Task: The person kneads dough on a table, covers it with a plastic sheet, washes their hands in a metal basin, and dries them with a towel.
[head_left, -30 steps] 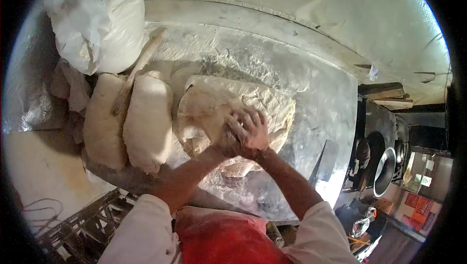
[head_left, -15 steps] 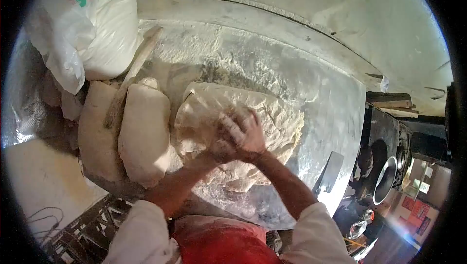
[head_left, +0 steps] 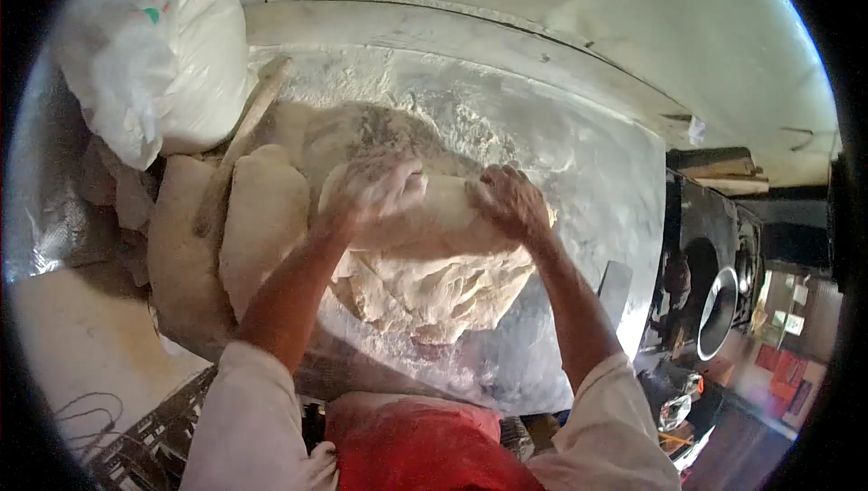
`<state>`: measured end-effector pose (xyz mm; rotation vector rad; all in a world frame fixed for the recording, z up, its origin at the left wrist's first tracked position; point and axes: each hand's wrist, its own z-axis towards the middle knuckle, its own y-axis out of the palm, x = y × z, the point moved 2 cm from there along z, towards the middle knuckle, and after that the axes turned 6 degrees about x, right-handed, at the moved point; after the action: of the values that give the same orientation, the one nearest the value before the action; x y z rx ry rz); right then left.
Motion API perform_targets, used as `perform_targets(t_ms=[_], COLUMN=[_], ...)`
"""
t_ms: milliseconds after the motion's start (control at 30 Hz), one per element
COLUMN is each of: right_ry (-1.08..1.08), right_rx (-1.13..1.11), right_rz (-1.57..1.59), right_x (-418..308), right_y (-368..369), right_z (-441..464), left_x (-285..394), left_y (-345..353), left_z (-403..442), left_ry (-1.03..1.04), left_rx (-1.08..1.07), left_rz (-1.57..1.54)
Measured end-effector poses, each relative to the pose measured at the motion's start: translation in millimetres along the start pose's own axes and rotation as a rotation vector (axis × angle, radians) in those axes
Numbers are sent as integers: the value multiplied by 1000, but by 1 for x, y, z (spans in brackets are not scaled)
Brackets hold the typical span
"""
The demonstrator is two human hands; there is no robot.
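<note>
A large slab of floury dough (head_left: 438, 287) lies on the work surface in front of me, its far part folded over towards my body into a smooth roll. My left hand (head_left: 380, 191) is curled over the far left end of the fold, slightly smeared by motion. At the far right end, the fingers of my right hand (head_left: 508, 200) bend round the dough's edge. Two long dough pieces, one nearer (head_left: 262, 229) and one further left (head_left: 185, 238), rest beside the slab. A wooden rolling pin (head_left: 242, 138) leans between them.
A stuffed white plastic bag (head_left: 203, 61) stands at the far left. Loose flour covers the metal worktop (head_left: 606, 193). Near its right edge lies a flat scraper (head_left: 615, 290), and beyond that a round metal bowl (head_left: 717, 315). A wall runs along the back.
My hands, earlier pressed together on the middle of the slab, have parted and reached to its far edge. The far part of the dough is now folded towards me.
</note>
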<state>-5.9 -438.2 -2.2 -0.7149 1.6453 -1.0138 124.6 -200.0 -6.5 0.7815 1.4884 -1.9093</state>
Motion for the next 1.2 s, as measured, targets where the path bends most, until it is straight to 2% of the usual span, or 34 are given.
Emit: perform_targets(t_ms=[33,67,133,167,200,233,367,400,433,467,533,567,633,733,800,833,867,900,933,967,1000,1033,1100,1133,1200], right_ry=[-37,-109,-141,-299,-286,-283,-356,-356,-359,-369,-410,-393,-420,-451,-501,-509,-646,-782,-785,-225,-202,-170,-191,-96,34], right_rx=[123,191,350,593,560,559,609,579,549,553,480,411,358,250,115,112,165,220,217,73,144,207,295,258,-59], right_rz=[-20,-40,-89,-214,-133,-190,-97,-90,-82,-85,-49,-37,-27,-33,7,11,87,165,169,734,532,331,180,290,491], right_x=[-28,-50,-72,-71,-79,-91,-108,-109,-112,-113,-114,-113,-110,-106,-103,-98,-92,-86,-82,-75,-76,-78,-48,-35,0], right_y=[-22,-36,-21,3,14,17,36,42,45,46,47,50,52,51,48,45,40,35,22,1,-22,-46,-50,-38,17], right_z=[-32,-68,-149,-187,-215,-239,-293,-304,-314,-323,-339,-346,-357,-369,-372,-372,-372,-370,-363,-347,-324,-302,-248,-232,-222], left_x=[-18,-24,-10,18,41,65,119,132,132,133,134,151,193,147,166,181,206,234,245,256,247,224,202,203,197], left_y=[-40,-84,-151,-172,-183,-195,-225,-231,-240,-249,-270,-269,-255,-302,-300,-296,-288,-274,-275,-276,-279,-278,-264,-256,-234], left_z=[-6,-13,-40,-62,-79,-96,-133,-143,-151,-153,-158,-167,-189,-162,-175,-182,-189,-202,-206,-209,-189,-156,-122,-120,-117], left_ry=[-497,-648,-647,-667,-677,-687,-794,-821,-804,-810,-862,-871,-1044,-998,-1054,-1102,-1112,-1557,-1843,-2127,-2130,-2294,-2533,-2617,-2709], left_rx=[188,0,-53,-21,1,23,176,238,81,87,-33,-37,-69,-100,-74,-44,-47,-3,77,224,213,239,275,281,249], left_rz=[-616,-885,-902,-807,-751,-695,-697,-664,-842,-834,-937,-929,-1125,-1029,-1107,-1190,-1182,-1258,-1247,-1207,-1211,-1323,-1505,-1567,-1616])
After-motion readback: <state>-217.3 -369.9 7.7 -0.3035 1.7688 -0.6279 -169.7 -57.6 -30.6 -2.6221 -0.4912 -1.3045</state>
